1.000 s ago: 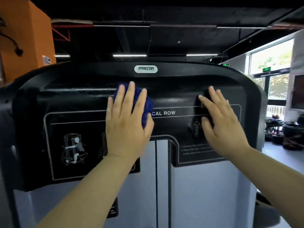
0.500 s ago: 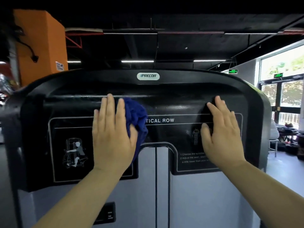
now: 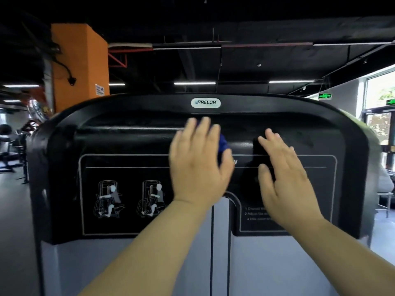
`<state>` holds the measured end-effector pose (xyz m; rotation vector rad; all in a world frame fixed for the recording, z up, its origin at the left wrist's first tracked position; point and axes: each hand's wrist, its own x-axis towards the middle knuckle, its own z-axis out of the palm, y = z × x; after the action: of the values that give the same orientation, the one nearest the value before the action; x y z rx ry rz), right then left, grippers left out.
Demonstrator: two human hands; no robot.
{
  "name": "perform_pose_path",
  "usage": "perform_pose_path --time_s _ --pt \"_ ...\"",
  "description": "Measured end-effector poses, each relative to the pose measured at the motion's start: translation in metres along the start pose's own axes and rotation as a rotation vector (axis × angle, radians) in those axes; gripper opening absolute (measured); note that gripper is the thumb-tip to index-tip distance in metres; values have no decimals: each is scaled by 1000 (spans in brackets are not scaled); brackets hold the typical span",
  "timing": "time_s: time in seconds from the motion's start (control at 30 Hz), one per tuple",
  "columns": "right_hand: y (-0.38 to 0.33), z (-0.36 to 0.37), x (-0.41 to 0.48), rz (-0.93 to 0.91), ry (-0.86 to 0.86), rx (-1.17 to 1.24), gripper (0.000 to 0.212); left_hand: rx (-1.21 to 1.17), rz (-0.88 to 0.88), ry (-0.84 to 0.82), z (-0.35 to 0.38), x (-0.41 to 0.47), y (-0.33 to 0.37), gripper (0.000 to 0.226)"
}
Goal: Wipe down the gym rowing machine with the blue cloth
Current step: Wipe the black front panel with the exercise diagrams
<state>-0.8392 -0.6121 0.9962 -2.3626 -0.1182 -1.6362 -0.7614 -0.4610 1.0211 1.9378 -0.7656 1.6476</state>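
Nearest, the left hand (image 3: 196, 165), blurred, lies flat with its fingers straight, pressing the blue cloth (image 3: 223, 144) against the black upper panel of the rowing machine (image 3: 132, 135), and only a bit of the cloth shows at the hand's right edge. Just beside it the right hand (image 3: 284, 180) rests flat and spread on the same panel, holding nothing, over the instruction placard (image 3: 119, 195). Above both sits the Precor badge (image 3: 205, 102), and beyond the machine stand an orange pillar (image 3: 79, 65) and a green exit sign (image 3: 324, 95).
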Motion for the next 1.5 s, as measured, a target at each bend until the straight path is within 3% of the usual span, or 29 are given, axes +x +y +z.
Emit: perform_pose_path --time_s 0.17,0.37,0.47,0.63,0.8,0.87,0.97,1.07,1.13,1.23,1.27,1.4,1.5 --pt "18 -29 -7 212 153 127 46 -64 348 -175 20 5 51 48" --pt "-9 -9 -20 133 155 151 51 178 452 -226 -2 9 16 55" --pt "-34 14 -20 36 119 158 50 271 374 -219 -21 0 -27 55" --pt "-58 36 -17 -39 59 189 52 282 -41 -215 -73 -37 -116 55" --pt "-70 47 -26 -119 14 115 53 -209 -389 -229 -76 -27 -78 73" --pt "-69 44 -29 -125 9 101 57 -344 -315 -284 -63 -14 -48 76" --pt "-64 35 -31 -123 -25 87 65 -565 -168 -494 -51 3 -4 75" --pt "-61 39 -29 -65 -38 73 70 -1136 -442 -641 -69 17 21 62" --pt "-65 50 -24 -37 -15 46 69 -1304 -520 -535 -83 20 10 42" --pt "-83 70 -10 -47 57 21 63 -874 -398 -136 -91 11 -42 36" --pt "-91 76 -4 -61 77 24 58 -723 -348 -94 -92 8 -61 39" --pt "-104 90 9 -270 154 14 41 -329 -92 -215 -84 -5 -108 48" --pt "-74 78 6 -409 148 -90 33 -232 27 -242 -82 -6 -121 52"
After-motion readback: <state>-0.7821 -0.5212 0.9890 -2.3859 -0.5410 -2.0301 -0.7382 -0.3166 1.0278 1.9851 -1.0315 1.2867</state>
